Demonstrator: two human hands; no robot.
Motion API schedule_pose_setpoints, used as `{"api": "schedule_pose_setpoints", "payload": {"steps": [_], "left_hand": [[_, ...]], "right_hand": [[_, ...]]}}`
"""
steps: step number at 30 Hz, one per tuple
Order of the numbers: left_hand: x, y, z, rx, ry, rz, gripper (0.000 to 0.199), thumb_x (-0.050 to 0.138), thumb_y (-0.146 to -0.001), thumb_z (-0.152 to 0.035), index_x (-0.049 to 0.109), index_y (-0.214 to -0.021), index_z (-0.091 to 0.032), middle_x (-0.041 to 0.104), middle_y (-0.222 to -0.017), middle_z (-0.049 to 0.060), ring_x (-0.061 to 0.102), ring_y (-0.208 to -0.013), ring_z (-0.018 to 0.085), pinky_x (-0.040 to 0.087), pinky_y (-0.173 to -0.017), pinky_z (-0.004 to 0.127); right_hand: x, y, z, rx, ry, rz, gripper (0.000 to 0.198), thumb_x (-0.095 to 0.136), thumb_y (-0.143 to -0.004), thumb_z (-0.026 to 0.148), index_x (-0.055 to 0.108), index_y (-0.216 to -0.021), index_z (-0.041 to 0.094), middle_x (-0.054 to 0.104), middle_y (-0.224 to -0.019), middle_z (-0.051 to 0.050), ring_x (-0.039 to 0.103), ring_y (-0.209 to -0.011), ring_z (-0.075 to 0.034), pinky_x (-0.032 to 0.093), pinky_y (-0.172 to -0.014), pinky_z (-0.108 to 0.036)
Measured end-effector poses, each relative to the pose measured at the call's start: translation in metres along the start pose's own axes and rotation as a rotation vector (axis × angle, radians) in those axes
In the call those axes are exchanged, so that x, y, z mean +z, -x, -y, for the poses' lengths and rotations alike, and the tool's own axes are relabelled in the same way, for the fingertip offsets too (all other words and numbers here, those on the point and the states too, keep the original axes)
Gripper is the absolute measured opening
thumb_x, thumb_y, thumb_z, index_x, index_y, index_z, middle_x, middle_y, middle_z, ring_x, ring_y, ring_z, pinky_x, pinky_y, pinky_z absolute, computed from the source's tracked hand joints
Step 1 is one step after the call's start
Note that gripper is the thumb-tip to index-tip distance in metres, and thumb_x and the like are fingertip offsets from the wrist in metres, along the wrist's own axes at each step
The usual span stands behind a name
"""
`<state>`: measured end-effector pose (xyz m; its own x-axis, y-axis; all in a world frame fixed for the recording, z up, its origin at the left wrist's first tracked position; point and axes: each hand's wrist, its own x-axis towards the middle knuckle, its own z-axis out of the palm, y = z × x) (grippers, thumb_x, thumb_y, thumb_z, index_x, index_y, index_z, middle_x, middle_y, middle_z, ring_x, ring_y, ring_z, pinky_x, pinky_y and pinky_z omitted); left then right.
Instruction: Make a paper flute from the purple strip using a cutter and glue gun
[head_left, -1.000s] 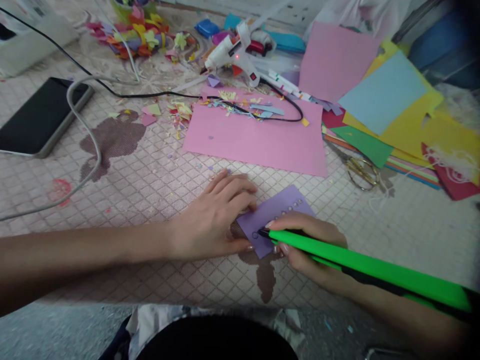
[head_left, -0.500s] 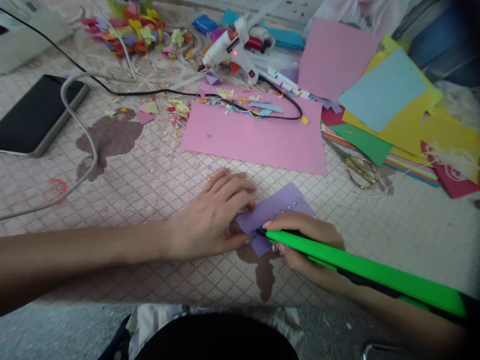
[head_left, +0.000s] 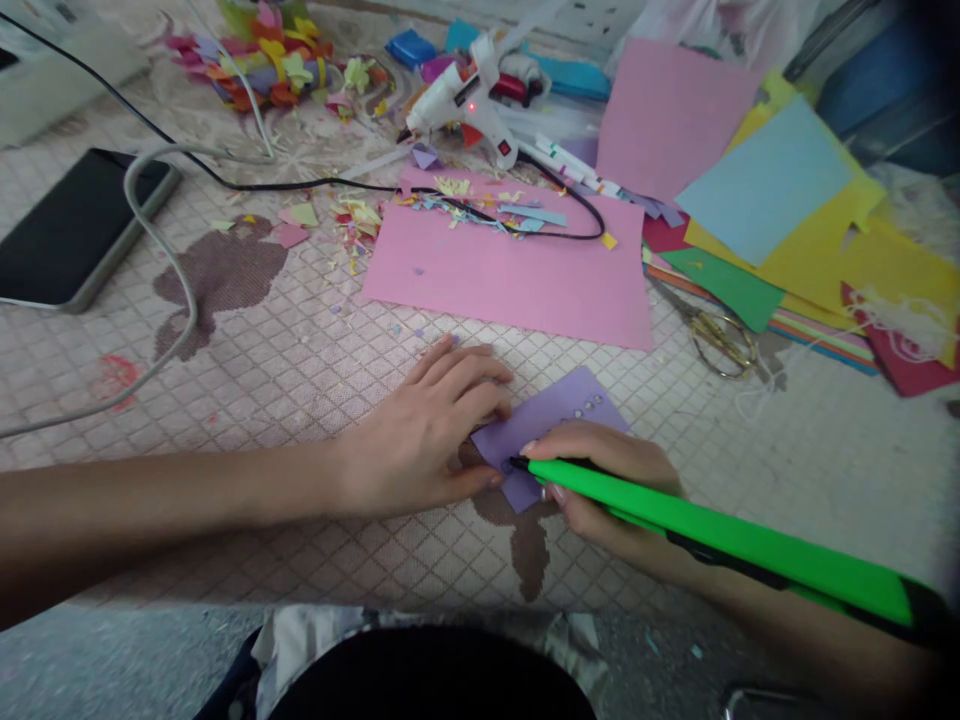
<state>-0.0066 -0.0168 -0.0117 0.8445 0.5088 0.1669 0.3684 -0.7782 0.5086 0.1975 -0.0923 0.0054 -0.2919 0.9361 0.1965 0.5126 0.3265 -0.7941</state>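
A small purple paper (head_left: 544, 408) lies on the tablecloth in front of me. It carries a slanting row of small round marks or pieces, too small to identify, and another round mark near its left side. My left hand (head_left: 431, 430) rests palm down at the paper's left edge, fingers stretched and thumb near the lower corner. In my right hand (head_left: 622, 475) is a long bright-green pen-like tool (head_left: 720, 525) with a black tip. The tip is at the round mark on the left. My right hand covers the paper's lower right part.
A pink sheet (head_left: 510, 285) with paper scraps lies beyond my hands, below a white glue gun (head_left: 457, 100) and its black cord. To the right are scissors (head_left: 716, 340) and coloured papers (head_left: 772, 185). A phone (head_left: 82, 235) and grey cable (head_left: 176, 265) are left.
The green tool and my right hand have shifted very slightly left, with the tip still at the round mark. My left hand and the purple paper look unmoved.
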Motion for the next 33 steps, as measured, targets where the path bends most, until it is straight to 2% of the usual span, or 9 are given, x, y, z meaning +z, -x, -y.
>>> {"api": "schedule_pose_setpoints", "payload": {"steps": [6,17,26,33], "left_hand": [[0.000,0.000,-0.001,-0.004,0.011,-0.013,0.035,0.064,-0.075,-0.035,0.051,-0.104,-0.019,0.049,-0.126,0.010,0.036,-0.128,0.028,0.016,-0.113,0.053],[0.000,0.000,-0.001,-0.007,-0.004,-0.016,0.036,0.064,-0.075,-0.036,0.051,-0.104,-0.019,0.049,-0.126,0.010,0.035,-0.128,0.027,0.015,-0.114,0.050],[0.000,0.001,-0.001,-0.006,-0.005,-0.012,0.037,0.063,-0.076,-0.037,0.051,-0.105,-0.019,0.049,-0.126,0.010,0.035,-0.129,0.027,0.014,-0.114,0.050],[0.000,0.001,-0.001,-0.015,-0.016,0.001,0.037,0.064,-0.075,-0.037,0.051,-0.105,-0.018,0.049,-0.126,0.010,0.034,-0.129,0.026,0.013,-0.115,0.048]], "right_hand": [[-0.003,-0.003,0.004,0.034,-0.021,-0.049,0.021,0.054,-0.077,0.010,0.064,-0.088,0.024,0.070,-0.079,-0.001,0.066,-0.063,-0.013,0.054,-0.054,-0.024],[-0.001,-0.002,0.002,-0.008,0.000,-0.019,0.025,0.053,-0.076,0.007,0.063,-0.091,0.024,0.069,-0.079,-0.001,0.065,-0.062,-0.012,0.053,-0.054,-0.023],[0.002,0.000,0.000,-0.041,0.025,-0.024,0.026,0.054,-0.075,0.004,0.062,-0.091,0.023,0.069,-0.080,-0.001,0.065,-0.069,-0.012,0.054,-0.063,-0.025],[0.001,0.001,-0.008,-0.135,0.016,0.018,0.029,0.053,-0.075,0.002,0.063,-0.096,0.021,0.069,-0.085,-0.003,0.066,-0.077,-0.013,0.055,-0.067,-0.024]]}}
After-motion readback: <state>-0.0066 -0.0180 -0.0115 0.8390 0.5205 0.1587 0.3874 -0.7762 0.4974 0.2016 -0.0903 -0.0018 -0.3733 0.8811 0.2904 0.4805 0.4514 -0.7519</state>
